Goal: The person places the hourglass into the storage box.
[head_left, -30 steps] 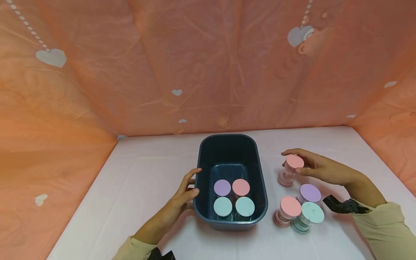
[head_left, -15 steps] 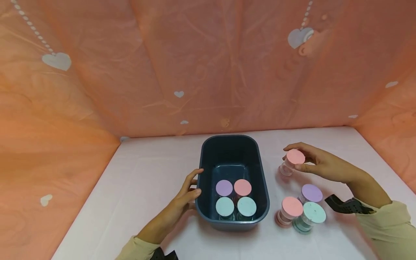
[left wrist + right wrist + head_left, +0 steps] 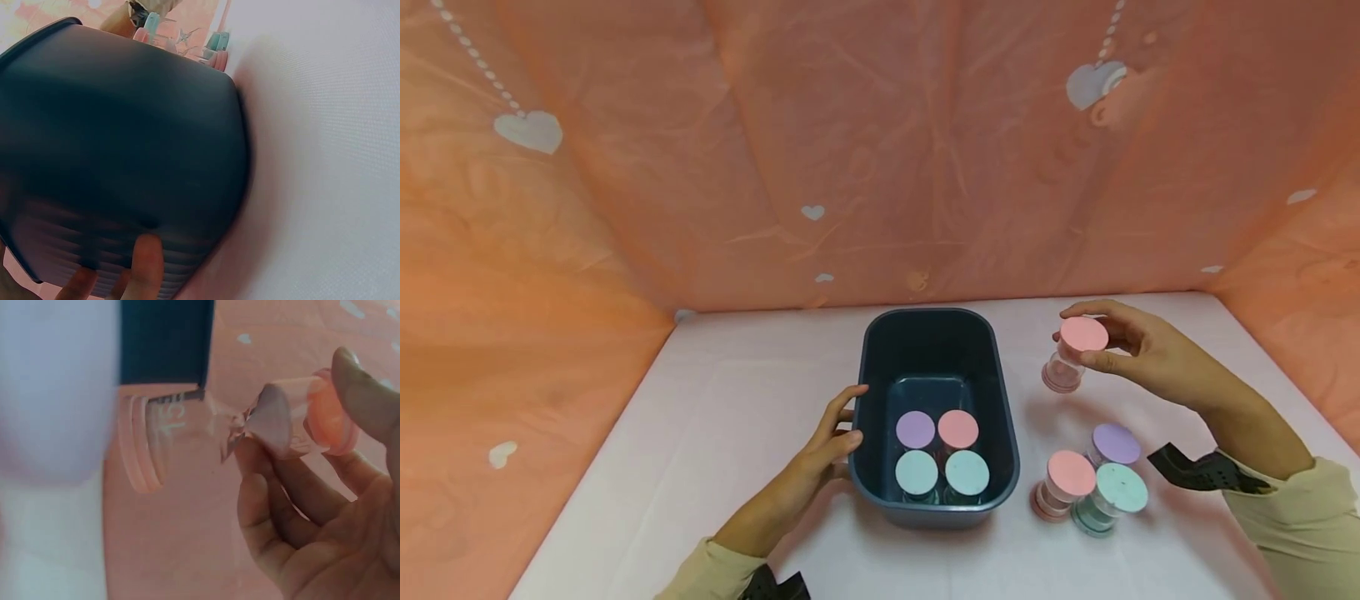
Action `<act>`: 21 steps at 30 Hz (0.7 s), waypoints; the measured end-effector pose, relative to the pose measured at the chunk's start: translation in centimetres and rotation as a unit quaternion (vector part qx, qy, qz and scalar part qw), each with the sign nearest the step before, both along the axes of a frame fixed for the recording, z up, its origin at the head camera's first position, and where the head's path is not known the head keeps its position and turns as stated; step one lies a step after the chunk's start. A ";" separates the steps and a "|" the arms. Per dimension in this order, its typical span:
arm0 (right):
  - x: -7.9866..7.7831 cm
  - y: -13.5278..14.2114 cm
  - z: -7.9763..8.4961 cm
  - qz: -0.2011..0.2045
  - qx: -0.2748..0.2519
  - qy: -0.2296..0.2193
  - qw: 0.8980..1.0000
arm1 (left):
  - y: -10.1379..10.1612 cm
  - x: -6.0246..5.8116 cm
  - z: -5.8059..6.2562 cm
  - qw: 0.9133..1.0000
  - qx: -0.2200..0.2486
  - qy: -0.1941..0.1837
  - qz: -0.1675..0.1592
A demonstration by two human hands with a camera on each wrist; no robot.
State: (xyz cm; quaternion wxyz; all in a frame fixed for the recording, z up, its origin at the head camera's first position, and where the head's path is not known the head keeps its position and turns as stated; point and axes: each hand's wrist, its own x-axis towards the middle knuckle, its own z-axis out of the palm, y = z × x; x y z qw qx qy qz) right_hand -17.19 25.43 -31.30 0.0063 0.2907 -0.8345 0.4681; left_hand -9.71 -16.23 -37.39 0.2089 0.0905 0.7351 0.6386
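Note:
My right hand (image 3: 1157, 354) pinches the pink upper cap of a sand timer (image 3: 1063, 369), which hangs tilted above the table, apart from its shadow. In the right wrist view this sand timer (image 3: 140, 447) has a clear body marked 15, with thumb and fingers around one cap. My left hand (image 3: 812, 462) rests against the left side of a dark blue bin (image 3: 1010, 454). Its fingertips (image 3: 147, 256) touch the bin's outer wall in the left wrist view. Inside the bin's near half stand purple (image 3: 915, 429), pink (image 3: 958, 428) and mint (image 3: 916, 472) capped timers.
Right of the bin, pink (image 3: 1070, 473), purple (image 3: 1115, 443) and mint (image 3: 1122, 488) sand timers stand close together on the white tabletop (image 3: 760, 358). Orange sheeting (image 3: 880, 167) with pale hearts rises behind the table and along both sides.
My right hand has raised the pink sand timer off the table, moving it up and slightly toward the back. The left hand and the bin stay in place.

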 end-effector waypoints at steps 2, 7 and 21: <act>0.1 -0.2 0.5 0.003 0.002 0.009 1.000 | 0.0 0.0 0.1 1.000 -0.004 -0.001 0.002; 0.6 -0.8 2.0 0.016 -0.006 0.020 1.000 | 0.0 -0.1 0.0 1.000 -0.009 -0.003 0.000; 1.3 -3.4 5.3 0.029 0.023 0.009 0.999 | 0.0 -0.2 0.0 1.000 -0.005 0.002 -0.004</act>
